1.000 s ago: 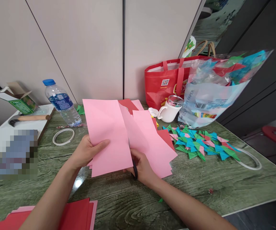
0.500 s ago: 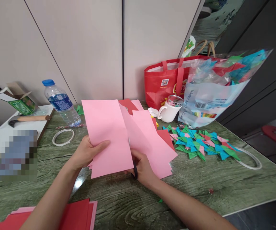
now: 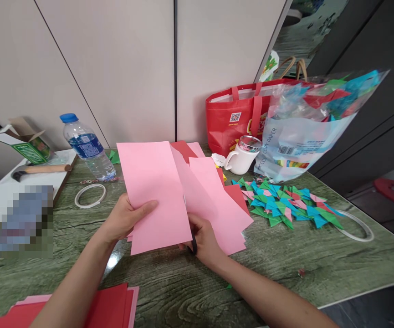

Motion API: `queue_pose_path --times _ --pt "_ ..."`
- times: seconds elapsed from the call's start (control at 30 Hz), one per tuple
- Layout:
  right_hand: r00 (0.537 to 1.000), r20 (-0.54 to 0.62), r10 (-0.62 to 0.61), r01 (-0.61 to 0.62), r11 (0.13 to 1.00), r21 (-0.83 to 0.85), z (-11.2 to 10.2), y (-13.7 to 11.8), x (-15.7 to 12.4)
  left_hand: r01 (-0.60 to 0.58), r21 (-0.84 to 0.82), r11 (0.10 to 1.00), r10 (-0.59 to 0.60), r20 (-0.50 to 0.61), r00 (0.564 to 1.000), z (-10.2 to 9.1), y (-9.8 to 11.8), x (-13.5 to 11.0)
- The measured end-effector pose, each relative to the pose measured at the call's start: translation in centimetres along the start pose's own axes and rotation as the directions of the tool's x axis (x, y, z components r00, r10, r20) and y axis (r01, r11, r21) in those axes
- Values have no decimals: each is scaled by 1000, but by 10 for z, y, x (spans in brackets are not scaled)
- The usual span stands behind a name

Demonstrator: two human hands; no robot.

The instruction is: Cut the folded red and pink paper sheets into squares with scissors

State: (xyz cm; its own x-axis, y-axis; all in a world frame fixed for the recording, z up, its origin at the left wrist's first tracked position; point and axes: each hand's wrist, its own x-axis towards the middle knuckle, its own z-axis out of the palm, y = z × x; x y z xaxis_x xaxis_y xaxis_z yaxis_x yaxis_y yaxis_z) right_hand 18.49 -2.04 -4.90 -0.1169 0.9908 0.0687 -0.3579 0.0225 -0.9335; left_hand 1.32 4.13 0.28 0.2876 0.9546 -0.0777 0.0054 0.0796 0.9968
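Note:
A sheet of pink paper [image 3: 152, 182] is held up by my left hand [image 3: 128, 216], its thumb on the front face and the other fingers behind. My right hand [image 3: 202, 239] is closed on scissors [image 3: 193, 244]; a dark handle loop shows at the fingers, and the blades are mostly hidden behind the paper's right edge. Right of the cut, a flap of the pink paper [image 3: 197, 191] curls away. More pink sheets [image 3: 229, 218] and red paper [image 3: 237, 196] lie on the table behind my hands.
Red and pink sheets [image 3: 111, 305] lie at the front left. A water bottle [image 3: 87, 148], a tape roll [image 3: 90, 196] and a hammer [image 3: 43, 169] are leftward. Rightward are a white mug [image 3: 243, 157], a red bag [image 3: 224, 123], a plastic bag [image 3: 289, 146] and folded paper pieces [image 3: 285, 202].
The cut edge of the pink sheet has shifted very slightly right, and less of the scissor blade shows beside it. Both hands stay almost in the same place.

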Motion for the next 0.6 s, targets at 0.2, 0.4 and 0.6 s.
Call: queue_pose_path --times 0.2,0.4,0.6 --pt "1000 -23 -1 0 1000 -15 -1 2 0 4 -5 1000 -4 -22 1000 2 0 -1" --pt "995 -57 -78 75 995 -63 -4 3 4 33 37 999 -34 30 999 2 -2 -1" --pt "995 -70 -78 73 995 -68 -5 4 3 40 37 999 -42 61 997 2 -1 0"
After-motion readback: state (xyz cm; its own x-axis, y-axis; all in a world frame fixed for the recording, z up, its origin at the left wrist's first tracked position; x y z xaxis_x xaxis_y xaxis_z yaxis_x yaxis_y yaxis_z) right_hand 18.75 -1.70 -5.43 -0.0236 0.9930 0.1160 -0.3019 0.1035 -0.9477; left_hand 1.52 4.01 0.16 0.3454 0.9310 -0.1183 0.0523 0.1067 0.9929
